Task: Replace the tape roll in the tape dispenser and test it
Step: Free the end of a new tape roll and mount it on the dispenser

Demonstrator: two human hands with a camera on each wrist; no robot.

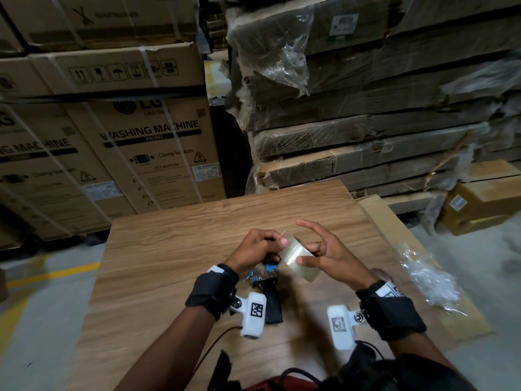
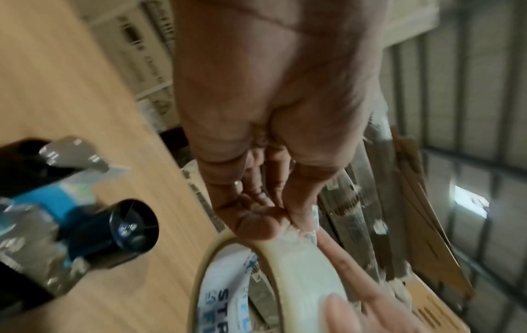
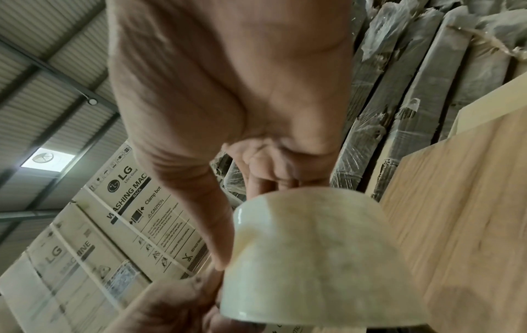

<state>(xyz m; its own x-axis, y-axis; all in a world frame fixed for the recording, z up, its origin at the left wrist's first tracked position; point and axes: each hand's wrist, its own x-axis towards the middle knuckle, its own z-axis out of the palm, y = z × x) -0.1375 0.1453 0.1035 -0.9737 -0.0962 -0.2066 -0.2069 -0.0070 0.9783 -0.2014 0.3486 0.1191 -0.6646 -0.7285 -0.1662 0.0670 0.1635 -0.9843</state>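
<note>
A clear tape roll [image 1: 296,256] is held above the wooden table [image 1: 169,263] in my right hand [image 1: 308,252], thumb on its near face and fingers behind; the index finger sticks out straight. My left hand [image 1: 282,241] pinches the crinkled loose tape at the top edge of the roll [image 2: 288,265]. The tape dispenser [image 1: 267,289], with a black handle and blue parts, lies on the table just below my left wrist. Its empty black hub [image 2: 134,227] shows in the left wrist view. The roll [image 3: 313,247] fills the lower right wrist view.
Crumpled clear plastic wrap [image 1: 431,277] lies at the table's right edge, over a cardboard sheet [image 1: 394,230]. Stacked washing-machine boxes [image 1: 155,142] stand behind on the left and wrapped flat cartons [image 1: 366,108] on the right. A brown box [image 1: 485,198] sits on the floor.
</note>
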